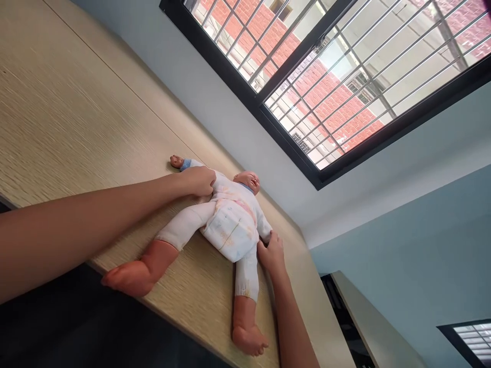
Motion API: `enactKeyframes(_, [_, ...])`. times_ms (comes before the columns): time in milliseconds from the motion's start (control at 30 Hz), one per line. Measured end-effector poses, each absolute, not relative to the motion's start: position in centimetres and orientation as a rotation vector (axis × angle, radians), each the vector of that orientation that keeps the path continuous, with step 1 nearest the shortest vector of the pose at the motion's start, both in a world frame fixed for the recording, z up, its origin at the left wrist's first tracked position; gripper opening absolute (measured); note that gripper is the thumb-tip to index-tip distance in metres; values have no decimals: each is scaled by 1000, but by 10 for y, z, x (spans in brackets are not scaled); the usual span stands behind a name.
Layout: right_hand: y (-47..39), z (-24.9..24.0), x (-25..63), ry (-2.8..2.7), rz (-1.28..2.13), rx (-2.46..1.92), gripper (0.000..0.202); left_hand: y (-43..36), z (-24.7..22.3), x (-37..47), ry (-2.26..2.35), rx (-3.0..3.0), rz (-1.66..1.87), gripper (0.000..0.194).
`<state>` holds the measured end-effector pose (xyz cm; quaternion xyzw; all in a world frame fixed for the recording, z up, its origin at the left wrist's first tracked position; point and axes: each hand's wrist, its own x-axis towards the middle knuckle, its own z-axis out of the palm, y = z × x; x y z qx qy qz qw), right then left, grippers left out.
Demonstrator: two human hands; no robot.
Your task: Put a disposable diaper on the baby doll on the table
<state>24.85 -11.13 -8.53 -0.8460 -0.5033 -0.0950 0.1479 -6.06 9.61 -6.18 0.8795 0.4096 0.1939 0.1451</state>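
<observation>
"While the feet (250, 340) lie short of the fingers (276, 241), which step is this?"

"Probably steadying the doll (235, 193), its diaper (230, 230) between both hands. The left hand (200, 180) curls against its side, the right hand (273, 251) rests at a sleeve (264, 225) end; whether either grips, I can't tell."

"Next move?"

"Likely calls for even support."

"Its axis?"

"Lengthwise away from the wearer, face up on the table (76, 112), head (247, 180) beyond the fingers."

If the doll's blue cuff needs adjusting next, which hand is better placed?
Probably the left hand: it is close to the blue cuff, while the right hand is on the opposite side of the diaper.
</observation>
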Motion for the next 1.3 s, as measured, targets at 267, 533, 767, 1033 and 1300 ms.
enactKeyframes(267, [-112,-85,246,-1453,-289,-2438,70,100,-65,-59,1172,2551,604,14])
enactKeyframes(533, [-113,-82,242,-1461,-240,-2431,70,103,-66,-60,1161,2524,595,8])
enactKeyframes(767, [-115,-82,243,-1475,-234,-2424,71,102,-66,-60,1150,2529,582,12])
enactKeyframes(1033, [-113,-83,243,-1483,-242,-2461,68,107,-69,-59,1124,2493,523,15])
enactKeyframes(1300, [-114,-82,242,-1492,-257,-2475,66,98,-63,-57,1051,2547,422,12])
